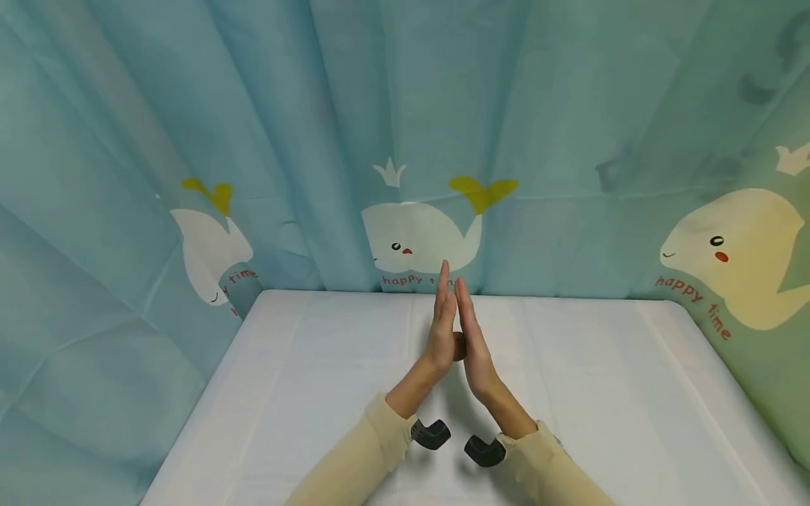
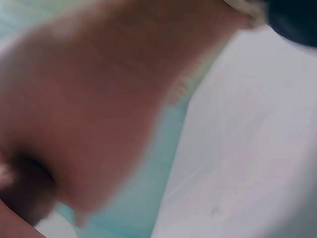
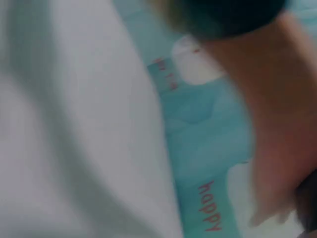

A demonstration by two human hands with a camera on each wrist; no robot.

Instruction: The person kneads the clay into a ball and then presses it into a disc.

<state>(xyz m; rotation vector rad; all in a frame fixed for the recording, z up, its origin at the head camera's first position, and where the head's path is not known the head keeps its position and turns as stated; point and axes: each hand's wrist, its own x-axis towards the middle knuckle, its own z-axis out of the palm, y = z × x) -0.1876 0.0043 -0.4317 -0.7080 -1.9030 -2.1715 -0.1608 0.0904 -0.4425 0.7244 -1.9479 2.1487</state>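
We see round brown thing between palms of left hand and right hand, above bench, toward far edge. Fingers straight, not curled round it. Risk, we judge: uneven palm pressure lets it slip, drop, roll off far edge.

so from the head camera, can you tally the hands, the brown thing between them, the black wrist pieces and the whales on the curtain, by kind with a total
Hands: 2
Brown object between them: 1
Black wrist pieces: 2
Printed whales: 3
Total: 8
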